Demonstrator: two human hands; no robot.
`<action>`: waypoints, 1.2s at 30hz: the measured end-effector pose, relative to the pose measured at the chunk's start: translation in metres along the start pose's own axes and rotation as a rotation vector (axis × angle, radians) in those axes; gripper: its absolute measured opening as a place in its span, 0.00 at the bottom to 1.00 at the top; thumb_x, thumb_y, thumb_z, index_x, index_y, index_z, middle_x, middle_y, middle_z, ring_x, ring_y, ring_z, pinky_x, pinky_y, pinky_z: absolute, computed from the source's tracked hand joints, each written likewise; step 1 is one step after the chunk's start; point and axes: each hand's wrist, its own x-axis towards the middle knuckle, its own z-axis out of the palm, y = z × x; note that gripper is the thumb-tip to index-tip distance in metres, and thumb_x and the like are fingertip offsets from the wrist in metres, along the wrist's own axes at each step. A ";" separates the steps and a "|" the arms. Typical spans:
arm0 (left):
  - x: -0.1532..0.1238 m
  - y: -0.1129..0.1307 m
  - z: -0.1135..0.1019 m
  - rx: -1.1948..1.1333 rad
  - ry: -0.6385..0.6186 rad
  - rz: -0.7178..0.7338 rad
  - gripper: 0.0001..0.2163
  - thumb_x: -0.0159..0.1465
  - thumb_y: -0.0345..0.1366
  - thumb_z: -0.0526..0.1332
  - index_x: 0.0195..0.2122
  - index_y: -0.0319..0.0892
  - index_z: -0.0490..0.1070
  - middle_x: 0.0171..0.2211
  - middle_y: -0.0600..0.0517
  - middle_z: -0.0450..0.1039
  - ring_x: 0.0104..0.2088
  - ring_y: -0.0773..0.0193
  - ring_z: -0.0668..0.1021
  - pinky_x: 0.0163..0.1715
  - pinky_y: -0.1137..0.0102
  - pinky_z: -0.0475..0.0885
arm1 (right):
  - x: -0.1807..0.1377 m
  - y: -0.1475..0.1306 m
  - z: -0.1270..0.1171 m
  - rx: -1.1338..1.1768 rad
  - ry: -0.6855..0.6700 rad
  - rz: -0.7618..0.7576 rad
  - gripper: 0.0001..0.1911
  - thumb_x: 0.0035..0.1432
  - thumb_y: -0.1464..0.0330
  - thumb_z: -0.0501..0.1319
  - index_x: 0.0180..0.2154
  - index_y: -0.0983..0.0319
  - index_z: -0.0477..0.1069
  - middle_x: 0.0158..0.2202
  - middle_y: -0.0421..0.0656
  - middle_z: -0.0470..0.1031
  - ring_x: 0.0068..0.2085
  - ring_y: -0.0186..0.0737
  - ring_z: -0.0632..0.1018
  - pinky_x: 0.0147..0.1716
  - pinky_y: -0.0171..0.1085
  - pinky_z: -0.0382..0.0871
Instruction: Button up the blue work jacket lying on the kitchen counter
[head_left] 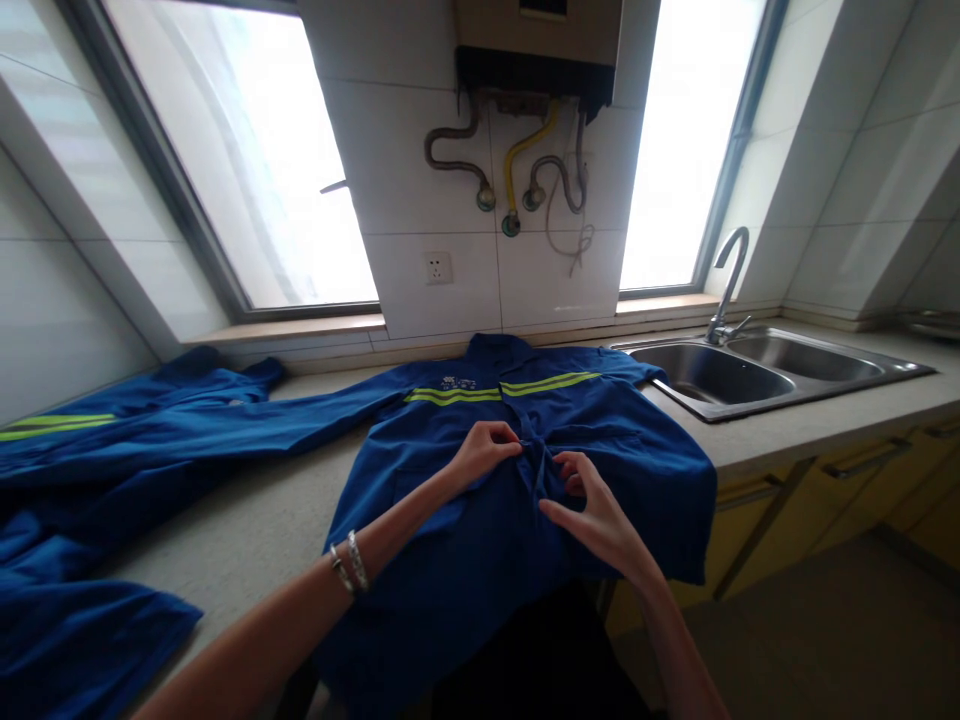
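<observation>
A blue work jacket (450, 480) with yellow-green reflective stripes across its chest lies spread front side up, collar toward the wall. Its lower part hangs over the counter's near edge. My left hand (487, 452) pinches the jacket's front edge at about mid-height, thumb and forefinger pressed together. Just to the right, my right hand (589, 500) is curved, thumb and fingers apart, with fingertips at the raised, bunched fabric of the front opening. Whether a button sits between my left fingertips cannot be seen.
More blue clothing (97, 470) with a reflective stripe is heaped at the left of the counter (255, 540). At right is a double steel sink (705, 395) with a faucet (729, 285). A boxy appliance (536, 45) with pipes hangs on the wall above yellow cabinets (847, 500).
</observation>
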 end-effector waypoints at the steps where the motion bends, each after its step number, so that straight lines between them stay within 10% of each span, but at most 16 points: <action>1: 0.002 -0.001 -0.003 0.012 0.039 0.000 0.08 0.50 0.37 0.65 0.27 0.37 0.74 0.25 0.53 0.74 0.27 0.67 0.73 0.28 0.74 0.65 | -0.008 -0.005 0.000 -0.035 0.013 -0.021 0.34 0.46 0.62 0.68 0.55 0.57 0.63 0.46 0.46 0.67 0.44 0.44 0.71 0.46 0.41 0.68; 4: 0.009 -0.001 -0.013 0.076 0.154 -0.008 0.09 0.50 0.39 0.64 0.28 0.37 0.75 0.25 0.51 0.74 0.28 0.65 0.74 0.29 0.73 0.66 | -0.022 -0.016 0.003 -0.072 0.025 -0.088 0.39 0.44 0.61 0.70 0.58 0.54 0.61 0.52 0.47 0.65 0.50 0.48 0.69 0.48 0.43 0.67; 9: 0.014 0.006 -0.028 0.259 0.171 0.007 0.11 0.52 0.41 0.63 0.29 0.37 0.76 0.26 0.50 0.75 0.28 0.63 0.75 0.28 0.71 0.66 | -0.005 -0.011 0.008 0.127 0.027 -0.042 0.12 0.58 0.61 0.59 0.37 0.62 0.74 0.32 0.44 0.71 0.34 0.39 0.72 0.31 0.34 0.67; 16: -0.014 0.062 -0.029 0.896 0.349 0.231 0.10 0.62 0.42 0.55 0.36 0.41 0.70 0.37 0.48 0.72 0.36 0.60 0.74 0.34 0.69 0.65 | 0.018 0.010 0.009 0.378 0.173 0.130 0.17 0.54 0.56 0.62 0.29 0.64 0.71 0.21 0.37 0.62 0.23 0.29 0.61 0.20 0.29 0.53; 23: -0.058 0.099 0.016 1.062 -0.151 0.265 0.29 0.51 0.61 0.60 0.42 0.39 0.67 0.41 0.44 0.70 0.41 0.52 0.74 0.34 0.68 0.68 | 0.021 -0.009 0.012 0.419 0.256 0.090 0.15 0.52 0.58 0.64 0.31 0.65 0.72 0.21 0.37 0.64 0.22 0.29 0.62 0.19 0.29 0.53; 31: -0.059 0.102 0.010 1.115 -0.362 0.154 0.07 0.57 0.31 0.54 0.34 0.38 0.71 0.35 0.43 0.74 0.36 0.52 0.78 0.34 0.66 0.70 | 0.025 -0.010 0.005 0.339 0.296 0.018 0.14 0.53 0.59 0.63 0.33 0.65 0.75 0.29 0.41 0.74 0.30 0.36 0.72 0.28 0.32 0.64; 36: -0.046 0.100 -0.012 0.750 -0.580 0.157 0.08 0.56 0.26 0.51 0.23 0.40 0.65 0.26 0.49 0.73 0.31 0.60 0.78 0.30 0.71 0.69 | 0.026 -0.010 0.001 0.315 0.315 -0.024 0.14 0.55 0.60 0.62 0.37 0.64 0.75 0.31 0.41 0.75 0.33 0.38 0.73 0.32 0.33 0.66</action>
